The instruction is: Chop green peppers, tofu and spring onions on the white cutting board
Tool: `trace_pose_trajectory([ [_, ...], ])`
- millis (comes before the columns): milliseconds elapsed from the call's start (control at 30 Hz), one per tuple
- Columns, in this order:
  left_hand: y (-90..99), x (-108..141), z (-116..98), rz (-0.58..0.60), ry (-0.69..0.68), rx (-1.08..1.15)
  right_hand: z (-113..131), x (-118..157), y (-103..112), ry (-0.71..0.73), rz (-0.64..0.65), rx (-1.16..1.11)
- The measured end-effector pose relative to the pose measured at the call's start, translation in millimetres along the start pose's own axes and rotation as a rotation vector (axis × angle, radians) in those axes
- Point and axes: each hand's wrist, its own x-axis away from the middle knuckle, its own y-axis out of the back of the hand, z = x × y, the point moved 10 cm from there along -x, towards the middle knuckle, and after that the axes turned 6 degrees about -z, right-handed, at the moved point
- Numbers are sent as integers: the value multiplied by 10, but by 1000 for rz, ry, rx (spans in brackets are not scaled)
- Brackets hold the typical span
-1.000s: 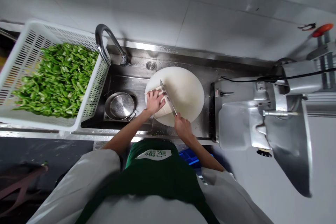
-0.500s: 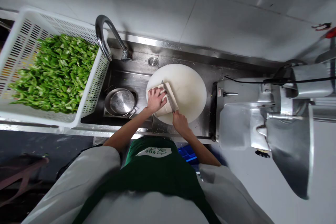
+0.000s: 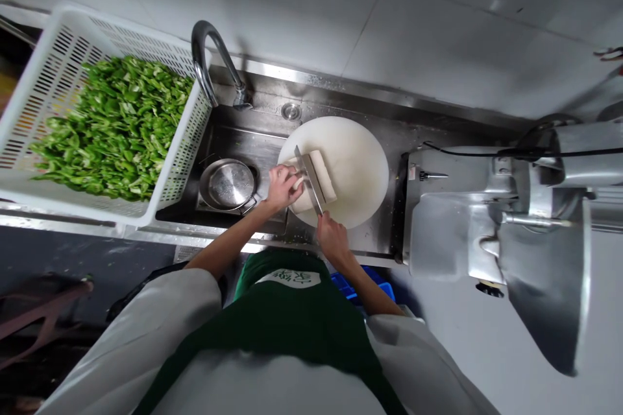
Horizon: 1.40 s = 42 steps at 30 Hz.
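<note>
Steel worktop [image 3: 392,133]: crosses the frame centre. White basket [image 3: 182,162], upper left: holds green peppers [image 3: 117,126]. Round white board [image 3: 363,165], centre: lies on the worktop. Pale block [image 3: 323,175]: on the board's left half. Knife [image 3: 310,177]: blade across the block. Right hand [image 3: 333,237], below centre: grip closed around the knife handle. Left hand [image 3: 281,188]: fingers against the block, left of the blade; whether it pinches cannot be told.

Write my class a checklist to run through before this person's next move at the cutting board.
1. Right hand grips the knife by its handle: ok.
2. Left hand clear of the knife: cannot tell; its fingers lie close beside it.
3. Pale block rests on the round white cutting board: ok.
4. Knife fully through the pale block: cannot tell.
5. Metal pot apart from the cutting board: ok.
</note>
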Motion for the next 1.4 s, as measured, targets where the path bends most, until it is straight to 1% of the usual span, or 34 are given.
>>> trace_pose_trajectory([
  [67,-106,-29,-20,44,-18,-7,22,-3,-7,-1,2,5],
  [167,-166,-54,-20,54,-20,-19,6,6,0,-10,7,19],
  [300,-191,-46,-1,67,-29,-23,15,-71,-40,-11,22,40],
  [433,-182,-47,38,40,-29,-2,46,-258,-161,-3,94,29],
  [500,-159,-25,44,29,-31,29,45,-289,-153,6,93,33],
  [533,-122,-4,46,4,-27,61,39,-274,-124,7,75,38],
  [567,-56,23,54,-50,-13,106,33,-240,-87,5,53,42],
  [600,41,61,77,-140,17,160,31,-191,-48,0,29,42],
  [667,232,187,164,-360,118,292,55,-75,15,-12,-6,30],
  [700,276,265,213,-451,178,364,88,-22,29,-11,-10,20],
  [733,263,333,255,-504,240,438,134,20,33,-3,-5,10],
  [767,202,383,282,-521,296,511,187,49,30,9,6,3],
  [900,-166,479,320,-476,472,755,326,64,1,35,44,2],
  [1000,-320,491,343,-446,536,830,324,32,-51,25,48,18],
  [1067,-342,475,353,-422,534,792,309,-8,-130,16,57,29],
  [1133,-325,450,354,-409,511,719,309,-71,-249,6,94,31],
  [1233,-304,413,307,-404,461,633,340,-187,-366,-2,143,19],
  [1300,-295,403,246,-405,427,589,357,-224,-320,7,144,4],
  [1367,-287,405,202,-389,395,562,328,-175,-161,28,112,-10],
  [1400,-273,410,216,-379,389,561,284,-111,-50,40,84,-20],
])
